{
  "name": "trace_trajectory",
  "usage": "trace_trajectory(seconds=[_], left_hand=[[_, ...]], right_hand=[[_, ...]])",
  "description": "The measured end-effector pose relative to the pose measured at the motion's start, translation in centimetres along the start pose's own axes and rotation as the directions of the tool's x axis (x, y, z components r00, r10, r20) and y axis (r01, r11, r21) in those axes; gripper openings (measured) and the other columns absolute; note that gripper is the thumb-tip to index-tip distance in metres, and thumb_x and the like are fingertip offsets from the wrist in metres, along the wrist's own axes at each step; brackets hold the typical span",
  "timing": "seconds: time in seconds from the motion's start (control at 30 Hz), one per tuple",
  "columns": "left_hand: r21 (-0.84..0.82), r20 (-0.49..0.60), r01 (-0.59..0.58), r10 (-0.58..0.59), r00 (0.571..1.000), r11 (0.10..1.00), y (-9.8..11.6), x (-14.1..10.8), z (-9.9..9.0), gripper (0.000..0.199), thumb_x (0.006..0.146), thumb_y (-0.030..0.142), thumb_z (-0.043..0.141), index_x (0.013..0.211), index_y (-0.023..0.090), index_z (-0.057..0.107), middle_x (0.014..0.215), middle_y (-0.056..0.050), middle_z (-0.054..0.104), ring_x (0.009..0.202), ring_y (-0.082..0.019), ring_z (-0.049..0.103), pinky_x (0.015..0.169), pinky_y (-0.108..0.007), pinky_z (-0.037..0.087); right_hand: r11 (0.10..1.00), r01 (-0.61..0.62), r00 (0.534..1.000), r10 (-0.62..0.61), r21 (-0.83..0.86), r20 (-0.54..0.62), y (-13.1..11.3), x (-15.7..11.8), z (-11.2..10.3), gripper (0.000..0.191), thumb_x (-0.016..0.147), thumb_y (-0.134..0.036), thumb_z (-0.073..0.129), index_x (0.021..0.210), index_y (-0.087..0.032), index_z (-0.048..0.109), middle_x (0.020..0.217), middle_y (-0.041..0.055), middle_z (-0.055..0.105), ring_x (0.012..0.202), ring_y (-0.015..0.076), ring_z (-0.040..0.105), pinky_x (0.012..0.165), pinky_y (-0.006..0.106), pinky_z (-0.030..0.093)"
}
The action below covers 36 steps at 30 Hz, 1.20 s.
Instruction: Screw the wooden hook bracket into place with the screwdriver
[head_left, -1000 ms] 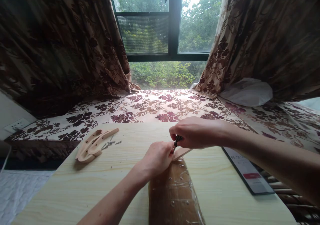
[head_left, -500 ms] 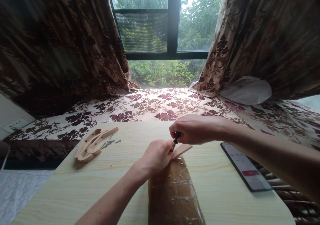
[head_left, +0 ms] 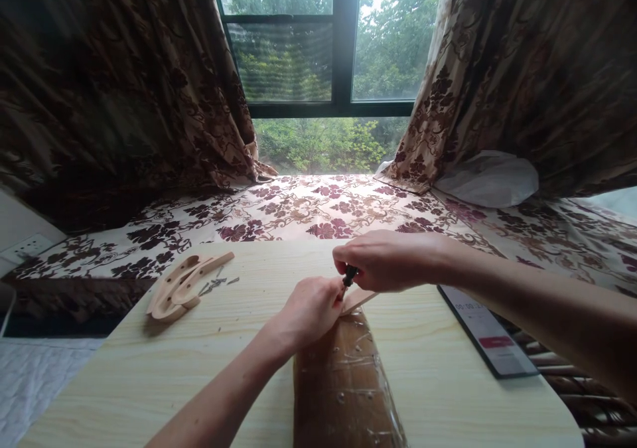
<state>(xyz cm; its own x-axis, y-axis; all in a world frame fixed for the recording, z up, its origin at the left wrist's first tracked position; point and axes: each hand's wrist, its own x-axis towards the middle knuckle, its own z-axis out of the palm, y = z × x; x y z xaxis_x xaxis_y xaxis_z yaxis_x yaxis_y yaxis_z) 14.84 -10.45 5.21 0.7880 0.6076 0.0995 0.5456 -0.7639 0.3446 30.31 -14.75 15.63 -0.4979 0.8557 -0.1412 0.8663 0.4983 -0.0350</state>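
Note:
My right hand is closed around the dark handle of a screwdriver, which points down. Its tip disappears by the fingers of my left hand. That hand is closed on the near end of a pale wooden piece, and its fingertips are pressed together beside the screwdriver's shaft. Any screw under the tip is hidden by the fingers. The wooden piece lies on the far end of a brown box wrapped in clear tape.
Curved wooden parts with holes lie at the table's left, beside several loose screws. A phone showing a timer lies on the right, under my right forearm. Beyond the pale wooden table is a flower-patterned cloth.
My right hand and the screwdriver have shifted slightly left, with the wrist turned a little. My left hand stays in place on the wooden piece.

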Motion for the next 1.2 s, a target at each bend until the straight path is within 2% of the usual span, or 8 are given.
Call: trace_trajectory(seconds=[0.1,0.33,0.43,0.57,0.83,0.93,1.07,1.2], left_hand=[[-0.011,0.005,-0.001,0.001,1.000,1.000,0.0,0.0,0.0,0.019,0.082,0.016,0.050,0.064,0.019,0.057,0.062,-0.001,0.063,0.059,-0.016,0.059,0.055,-0.024,0.035],[0.001,0.002,0.013,-0.013,1.000,1.000,0.2,0.0,-0.2,0.019,0.082,0.017,0.050,0.066,0.019,0.058,0.060,-0.002,0.063,0.056,-0.017,0.059,0.053,-0.025,0.034],[0.010,0.003,0.015,-0.015,1.000,1.000,0.1,-0.1,-0.2,0.018,0.082,0.016,0.050,0.065,0.018,0.058,0.059,-0.001,0.062,0.055,-0.017,0.058,0.053,-0.025,0.033],[0.013,0.004,0.009,-0.009,1.000,1.000,0.0,-0.1,0.2,0.019,0.082,0.017,0.050,0.064,0.018,0.058,0.059,-0.001,0.062,0.055,-0.016,0.057,0.052,-0.025,0.032],[0.004,0.010,0.016,-0.016,1.000,1.000,0.0,0.1,0.0,0.021,0.083,0.022,0.050,0.066,0.018,0.061,0.058,-0.003,0.063,0.056,-0.017,0.060,0.053,-0.025,0.036],[0.002,0.014,0.016,-0.016,1.000,1.000,0.1,0.0,-0.3,0.017,0.082,0.020,0.050,0.072,0.018,0.064,0.063,-0.003,0.066,0.060,-0.019,0.062,0.053,-0.026,0.037],[0.008,0.013,0.016,-0.016,1.000,1.000,0.1,0.0,-0.2,0.019,0.083,0.020,0.049,0.071,0.018,0.064,0.065,-0.004,0.067,0.060,-0.018,0.061,0.054,-0.026,0.037],[0.020,0.003,0.021,-0.021,1.000,1.000,0.0,0.0,0.1,0.021,0.082,0.019,0.049,0.067,0.017,0.064,0.065,-0.006,0.067,0.061,-0.019,0.062,0.055,-0.026,0.037]], right_hand=[[1.000,0.023,1.000,-0.023,-0.006,0.011,0.0,0.0,0.0,0.021,0.076,-0.010,0.053,0.091,-0.016,0.065,0.080,0.0091,0.068,0.066,0.0175,0.056,0.051,0.027,0.034],[0.997,-0.076,0.997,0.076,-0.029,-0.008,0.2,0.5,-0.1,0.018,0.077,-0.022,0.056,0.090,-0.016,0.067,0.072,0.0084,0.067,0.060,0.0182,0.054,0.048,0.028,0.031],[1.000,-0.020,1.000,0.021,0.023,-0.009,0.4,0.4,-0.3,0.020,0.077,-0.019,0.054,0.093,-0.016,0.066,0.077,0.0071,0.068,0.062,0.0162,0.053,0.050,0.026,0.033],[0.997,0.050,0.999,-0.051,0.053,0.009,0.7,0.5,-0.2,0.018,0.078,-0.013,0.051,0.087,-0.016,0.066,0.079,0.0065,0.067,0.066,0.0148,0.054,0.055,0.025,0.035],[0.998,-0.054,0.998,0.054,-0.020,-0.019,0.1,0.4,-0.1,0.021,0.082,-0.024,0.051,0.093,-0.016,0.066,0.074,0.0078,0.067,0.061,0.0176,0.054,0.050,0.027,0.031],[1.000,-0.014,1.000,0.014,-0.023,-0.017,0.2,0.2,-0.3,0.023,0.079,-0.021,0.054,0.099,-0.018,0.065,0.079,0.0071,0.068,0.064,0.0172,0.054,0.051,0.027,0.032],[0.995,0.048,0.999,-0.050,-0.092,-0.019,0.0,0.4,-0.1,0.018,0.078,-0.015,0.051,0.087,-0.018,0.066,0.075,0.0061,0.067,0.063,0.0156,0.053,0.052,0.027,0.030],[0.991,-0.044,0.999,0.041,-0.128,-0.026,-0.7,0.8,0.0,0.020,0.084,-0.026,0.050,0.081,-0.015,0.067,0.067,0.0074,0.064,0.056,0.0145,0.048,0.049,0.028,0.024]])
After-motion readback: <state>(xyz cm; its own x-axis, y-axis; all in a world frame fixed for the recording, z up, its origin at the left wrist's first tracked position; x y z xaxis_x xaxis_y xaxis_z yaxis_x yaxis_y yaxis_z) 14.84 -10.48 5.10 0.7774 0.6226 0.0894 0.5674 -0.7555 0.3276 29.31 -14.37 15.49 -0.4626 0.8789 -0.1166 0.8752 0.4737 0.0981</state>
